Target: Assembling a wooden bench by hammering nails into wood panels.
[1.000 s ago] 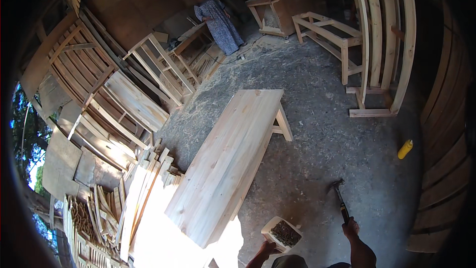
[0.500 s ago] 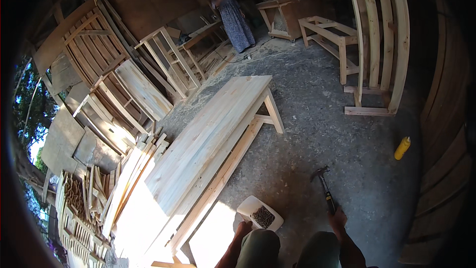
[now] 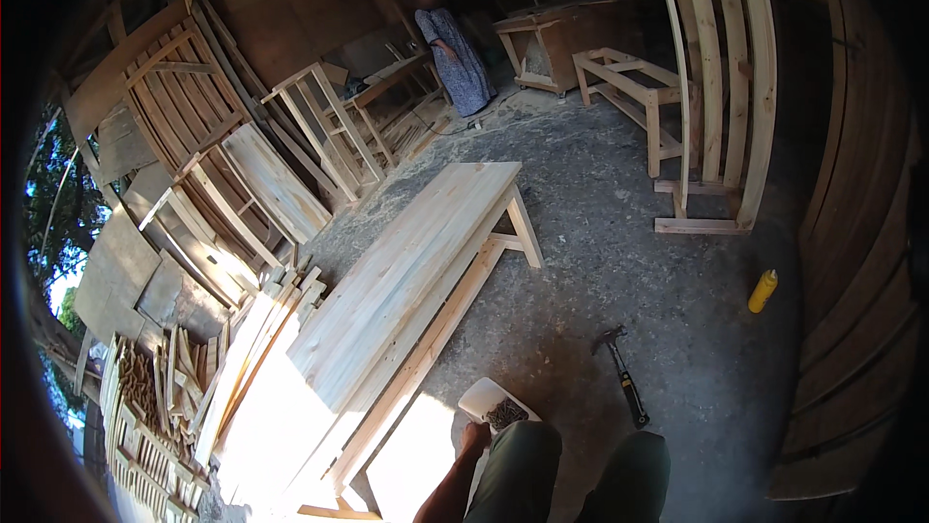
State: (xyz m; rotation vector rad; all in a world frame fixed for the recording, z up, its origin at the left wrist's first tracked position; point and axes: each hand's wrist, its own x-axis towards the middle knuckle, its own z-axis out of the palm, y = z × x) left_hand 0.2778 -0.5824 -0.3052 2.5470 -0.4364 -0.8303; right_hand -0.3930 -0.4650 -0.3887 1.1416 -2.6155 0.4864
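My left hand (image 3: 474,437) grips the near left edge of a white cut-open plastic container (image 3: 478,396). Dark nails (image 3: 506,415) lie in it, partly covered by my left knee. To the right of it, a claw hammer (image 3: 630,395) with a black and yellow handle rests on the concrete floor, head pointing away from me. No part of my right hand shows. Beside the container, on the left, stands a long low wooden table (image 3: 387,276) of pale boards, its near end in bright sunlight.
A yellow bottle (image 3: 763,292) stands on the floor at right. Beyond are a tall wooden frame (image 3: 711,97) and a low bench frame (image 3: 650,95). Stacked timber (image 3: 174,368) fills the left side. A person (image 3: 455,59) in a long patterned garment stands at the back.
My right hand has let go of the hammer and left the view; the hammer now lies on the floor. My left knee covers more of the container. The person at the back has turned somewhat.
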